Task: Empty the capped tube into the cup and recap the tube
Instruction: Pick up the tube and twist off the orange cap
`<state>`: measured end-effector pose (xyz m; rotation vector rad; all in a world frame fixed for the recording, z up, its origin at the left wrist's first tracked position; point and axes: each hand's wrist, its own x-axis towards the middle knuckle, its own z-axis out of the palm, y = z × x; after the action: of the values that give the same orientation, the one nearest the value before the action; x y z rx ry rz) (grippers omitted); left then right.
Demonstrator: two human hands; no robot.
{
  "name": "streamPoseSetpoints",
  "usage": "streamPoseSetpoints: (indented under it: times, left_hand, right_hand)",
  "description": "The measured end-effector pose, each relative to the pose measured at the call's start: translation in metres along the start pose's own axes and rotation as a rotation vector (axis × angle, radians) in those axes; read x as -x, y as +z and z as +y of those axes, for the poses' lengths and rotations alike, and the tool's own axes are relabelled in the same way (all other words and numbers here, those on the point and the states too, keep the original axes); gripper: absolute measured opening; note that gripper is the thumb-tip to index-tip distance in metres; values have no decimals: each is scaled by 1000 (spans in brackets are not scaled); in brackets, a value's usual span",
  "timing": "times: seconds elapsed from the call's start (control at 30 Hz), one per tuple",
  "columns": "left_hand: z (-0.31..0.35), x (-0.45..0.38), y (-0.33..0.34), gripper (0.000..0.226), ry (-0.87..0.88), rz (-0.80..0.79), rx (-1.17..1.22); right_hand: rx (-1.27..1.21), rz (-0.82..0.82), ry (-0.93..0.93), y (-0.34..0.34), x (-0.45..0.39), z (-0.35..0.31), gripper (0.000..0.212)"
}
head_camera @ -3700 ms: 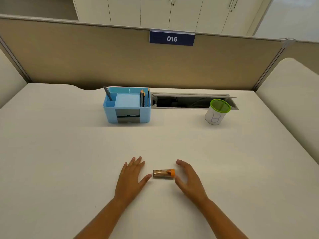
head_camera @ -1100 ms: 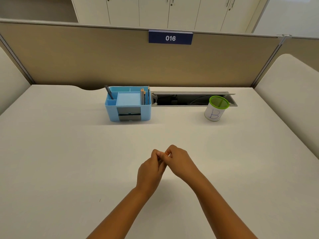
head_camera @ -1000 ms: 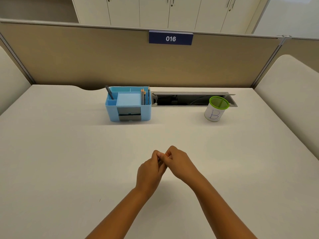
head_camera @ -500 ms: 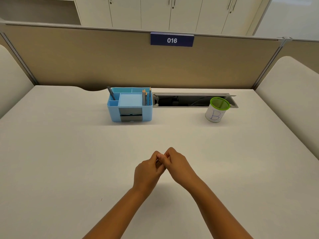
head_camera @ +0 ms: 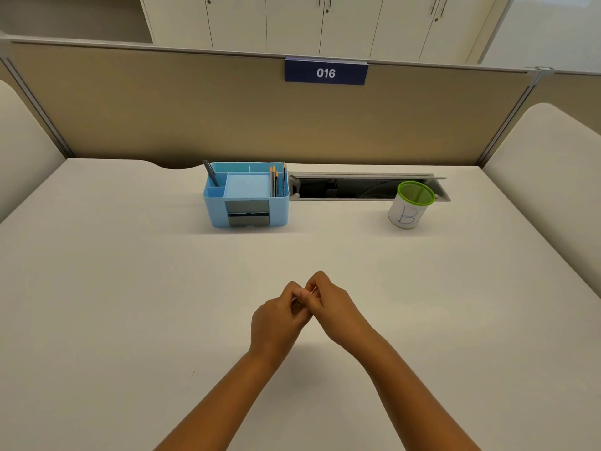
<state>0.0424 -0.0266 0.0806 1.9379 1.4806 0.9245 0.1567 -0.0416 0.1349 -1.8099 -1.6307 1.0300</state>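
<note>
Above the near middle of the pale bench point(head_camera: 130, 288), my left hand point(head_camera: 276, 317) and right hand point(head_camera: 335, 307) are pressed together with their fingers point(head_camera: 297, 292) curled tight around the small capped tube point(head_camera: 296, 304), which is so nearly buried that only a dark sliver and a thin orange edge show between them, and I cannot tell which way its long axis runs. Well beyond, near the bench's back edge, the white cup with a green rim point(head_camera: 410, 205) stands upright at the right with a blue "B" written on its side, and the light-blue plastic desk organiser point(head_camera: 246, 198) holding pencils sits to the left. Farthest off, the tan partition carries a navy plate point(head_camera: 326, 72) reading "016".
</note>
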Motion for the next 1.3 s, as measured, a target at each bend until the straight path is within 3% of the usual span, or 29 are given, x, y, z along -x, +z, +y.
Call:
streamPoseSetpoints:
  times: [0.3,0.57,0.7,1.1,1.3]
  left_hand:
    - [-2,-6,-2,15,-87,-108,189]
    - [-5,-3,-2,15,-36,-135,238]
    - [-3,-1,-1,23,-2,-99,186]
    - [2,-2,-3,11,-75,-95,145]
    - [4,0,-5,13,-83,-12,171]
  right_hand:
    - [102,-16,-84,-4,-6,1,22]
    - [196,-97,-166,-13,-4,4,25]
    - [233,-135,-186,-17,-4,1,26]
    - [261,-136,-249,-16,-2,-6,23]
    - [175,-72,-232,-15,-1,-4,15]
